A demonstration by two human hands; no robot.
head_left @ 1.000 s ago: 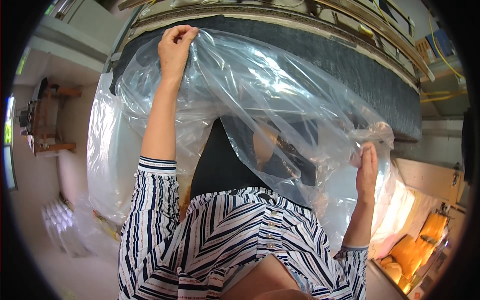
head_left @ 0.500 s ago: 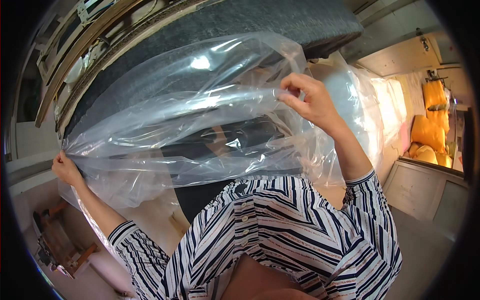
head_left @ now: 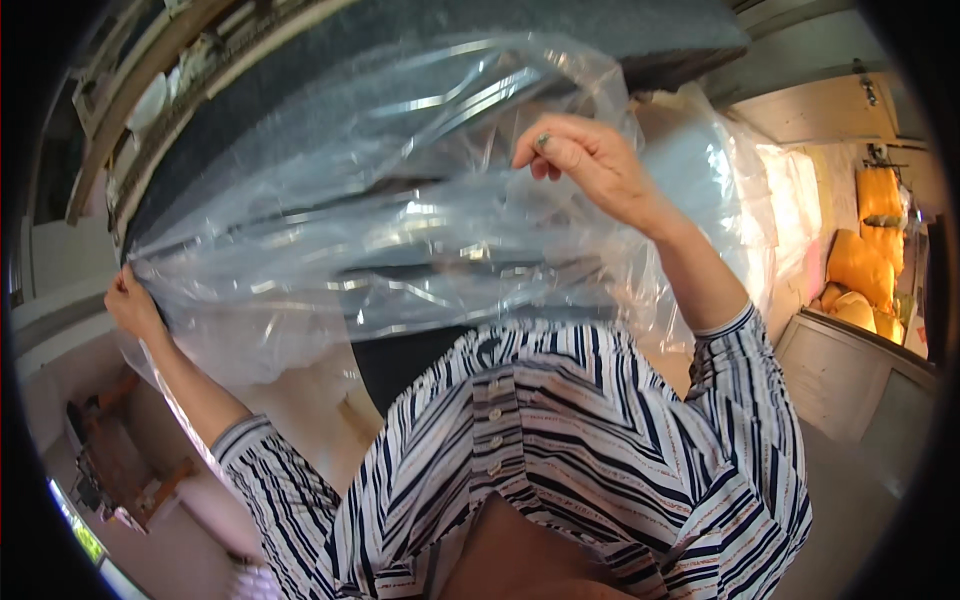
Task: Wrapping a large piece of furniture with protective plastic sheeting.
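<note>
A large sheet of clear plastic film [head_left: 400, 210] spreads across in front of me, wrinkled and shiny. At its left end my left hand [head_left: 135, 305] pinches the gathered edge, and the folds fan out from there. My right hand [head_left: 590, 165] is raised over the right part of the film. Its fingers are curled in, and no film shows gripped between them; whether it brushes the sheet is hard to judge. Under the film lies a dark grey table surface [head_left: 680, 35].
Wooden rails [head_left: 150, 90] run along the far left edge of the table. More bunched plastic [head_left: 730, 190] hangs at the right. Beyond it are a light wooden cabinet [head_left: 815, 115] and orange items [head_left: 860, 270]. A brown wooden object [head_left: 120, 440] stands at lower left.
My right hand has moved a little left and up, and the film fold it pinched has slipped out and sunk. My left hand keeps its hold, slightly higher in the picture.
</note>
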